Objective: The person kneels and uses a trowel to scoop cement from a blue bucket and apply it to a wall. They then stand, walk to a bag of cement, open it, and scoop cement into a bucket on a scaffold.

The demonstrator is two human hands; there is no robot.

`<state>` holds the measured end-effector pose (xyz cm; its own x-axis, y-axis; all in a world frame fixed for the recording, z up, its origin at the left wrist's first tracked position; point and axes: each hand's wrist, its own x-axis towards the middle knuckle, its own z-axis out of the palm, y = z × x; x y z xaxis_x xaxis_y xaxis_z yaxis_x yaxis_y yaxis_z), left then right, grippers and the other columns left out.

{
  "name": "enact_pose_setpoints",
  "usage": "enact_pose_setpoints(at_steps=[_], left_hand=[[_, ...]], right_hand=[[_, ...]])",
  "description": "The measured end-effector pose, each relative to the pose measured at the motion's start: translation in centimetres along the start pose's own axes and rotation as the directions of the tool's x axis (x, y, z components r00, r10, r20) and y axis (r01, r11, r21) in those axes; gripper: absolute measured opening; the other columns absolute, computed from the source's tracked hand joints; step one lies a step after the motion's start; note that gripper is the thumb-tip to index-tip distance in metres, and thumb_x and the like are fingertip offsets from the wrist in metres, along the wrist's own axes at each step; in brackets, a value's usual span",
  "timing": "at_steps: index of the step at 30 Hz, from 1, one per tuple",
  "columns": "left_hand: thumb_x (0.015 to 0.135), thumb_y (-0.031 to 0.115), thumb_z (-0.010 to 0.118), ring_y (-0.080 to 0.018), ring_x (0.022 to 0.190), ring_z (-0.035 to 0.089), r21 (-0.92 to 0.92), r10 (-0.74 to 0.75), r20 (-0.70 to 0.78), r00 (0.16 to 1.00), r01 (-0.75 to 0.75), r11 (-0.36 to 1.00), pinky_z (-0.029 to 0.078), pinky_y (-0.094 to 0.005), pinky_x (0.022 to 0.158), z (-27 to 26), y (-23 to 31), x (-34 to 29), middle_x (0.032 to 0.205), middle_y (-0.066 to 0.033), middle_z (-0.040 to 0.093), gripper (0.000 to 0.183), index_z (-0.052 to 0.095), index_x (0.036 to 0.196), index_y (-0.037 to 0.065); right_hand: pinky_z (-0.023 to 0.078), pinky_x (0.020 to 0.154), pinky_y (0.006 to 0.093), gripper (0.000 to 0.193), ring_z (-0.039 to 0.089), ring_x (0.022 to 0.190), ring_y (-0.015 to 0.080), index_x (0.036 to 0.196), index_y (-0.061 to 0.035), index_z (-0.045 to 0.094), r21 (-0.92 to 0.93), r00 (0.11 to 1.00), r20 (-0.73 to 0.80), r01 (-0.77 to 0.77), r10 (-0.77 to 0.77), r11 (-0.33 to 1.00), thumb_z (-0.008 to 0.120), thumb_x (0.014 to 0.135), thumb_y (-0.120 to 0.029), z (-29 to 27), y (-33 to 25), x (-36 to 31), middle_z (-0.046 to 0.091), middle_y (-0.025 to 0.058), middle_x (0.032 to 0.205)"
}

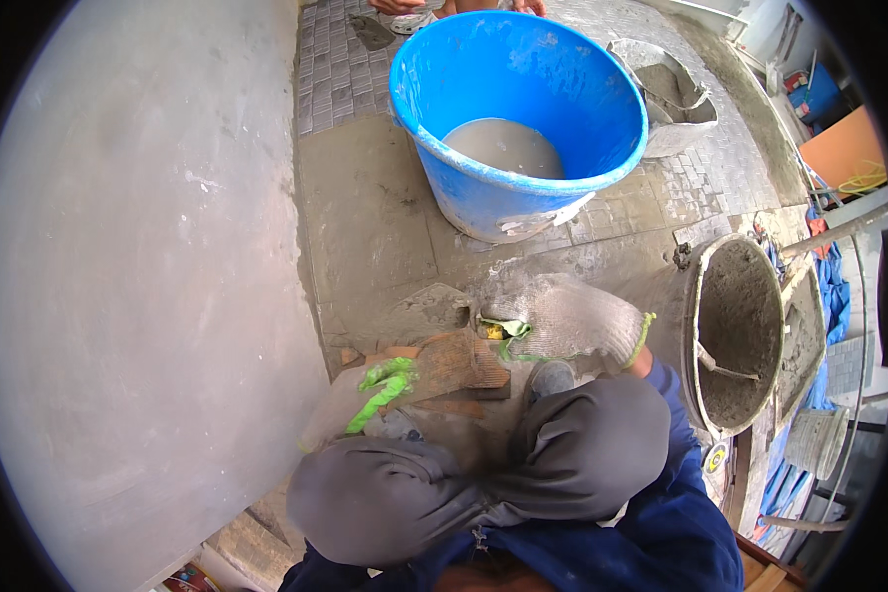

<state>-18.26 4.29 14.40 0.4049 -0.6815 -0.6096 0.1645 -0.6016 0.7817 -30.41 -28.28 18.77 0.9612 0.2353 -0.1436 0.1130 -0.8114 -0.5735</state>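
Note:
My right hand (pixel 574 318), in a dirty white knitted glove with torn green edging, is closed around a yellow handle. Just left of it lies a grey, mortar-smeared pointed blade (pixel 426 308), which looks like a trowel's. My left hand (pixel 350 409) wears a dusty glove with bright green patches and is closed at the near end of a brown, slab-like piece (pixel 459 363). Whether that piece is wood or tile I cannot make out. It sits low over the floor, in front of my bent knees.
A large blue tub (pixel 553 183) with grey water stands ahead. To the right is a mortar-caked bucket (pixel 740 326); a pale sack or bucket (pixel 676 138) of grey mix stands behind the tub. A smooth grey wall (pixel 158 266) borders the left. Another person's hand (pixel 397 5) shows beyond the tub.

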Motion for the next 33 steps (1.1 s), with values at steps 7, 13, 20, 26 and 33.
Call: enact_pose_setpoints(at_steps=[7, 13, 20, 26, 33], left_hand=[[0.095, 0.007, 0.063, -0.0173, 0.1, 0.066, -0.112, 0.136, -0.641, 0.755, -0.268, 0.957, 0.05, -0.03, 0.092, -1.8, 9.1, -8.7, 0.12, -0.014, 0.069, 0.032, 0.065, 0.124, -0.008], [0.08, 0.01, 0.076, -0.0296, 0.097, 0.07, 0.661, 0.603, -0.469, 0.645, -0.196, 0.724, 0.054, -0.0367, 0.088, 0.3, 14.4, -12.3, 0.114, -0.0145, 0.071, 0.044, 0.067, 0.122, 0.002], [0.074, 0.016, 0.078, -0.0367, 0.097, 0.065, 0.767, 0.633, -0.258, 0.73, -0.243, 0.594, 0.052, -0.0462, 0.084, 0.2, 15.4, -8.6, 0.115, -0.0141, 0.07, 0.048, 0.068, 0.12, 0.007], [0.076, 0.018, 0.074, -0.0355, 0.098, 0.064, 0.776, 0.49, -0.244, 0.837, -0.134, 0.616, 0.052, -0.0449, 0.084, -0.7, 15.4, -7.8, 0.114, -0.0135, 0.069, 0.042, 0.07, 0.117, 0.008], [0.078, 0.02, 0.074, -0.0349, 0.089, 0.068, 0.707, 0.471, -0.164, 0.867, -0.229, 0.669, 0.053, -0.0451, 0.083, -1.1, 15.1, -6.9, 0.108, -0.0136, 0.071, 0.036, 0.072, 0.11, 0.005]], right_hand=[[0.054, 0.083, 0.0483, 0.039, 0.068, 0.096, 0.0381, 0.116, -0.0083, 0.068, -0.168, 0.992, -0.118, 0.017, -0.037, 0.986, 0.071, 0.079, -0.022, -6.5, -4.7, -2.0, 0.069, 0.0167, 0.102], [0.055, 0.078, 0.0478, 0.041, 0.069, 0.089, 0.0362, 0.118, -0.0055, 0.067, -0.272, 0.988, -0.127, 0.047, -0.084, 0.961, 0.069, 0.078, -0.014, -6.8, -8.7, -1.0, 0.069, 0.017, 0.095], [0.055, 0.069, 0.0478, 0.026, 0.07, 0.082, 0.0371, 0.101, -0.0046, 0.065, -0.227, 0.999, 0.009, 0.034, -0.033, 0.973, 0.069, 0.077, -0.012, -3.9, -6.4, 1.7, 0.067, 0.0172, 0.085], [0.056, 0.071, 0.0475, 0.037, 0.069, 0.085, 0.0368, 0.113, -0.0056, 0.065, -0.219, 0.996, 0.081, -0.029, 0.047, 0.975, 0.071, 0.077, -0.012, -3.6, -5.9, 2.9, 0.068, 0.0167, 0.093], [0.055, 0.061, 0.0463, 0.041, 0.069, 0.073, 0.0341, 0.121, -0.0085, 0.063, -0.154, 0.983, 0.184, 0.011, 0.018, 0.988, 0.07, 0.082, -0.017, -2.9, -5.4, 4.3, 0.068, 0.0112, 0.085]])
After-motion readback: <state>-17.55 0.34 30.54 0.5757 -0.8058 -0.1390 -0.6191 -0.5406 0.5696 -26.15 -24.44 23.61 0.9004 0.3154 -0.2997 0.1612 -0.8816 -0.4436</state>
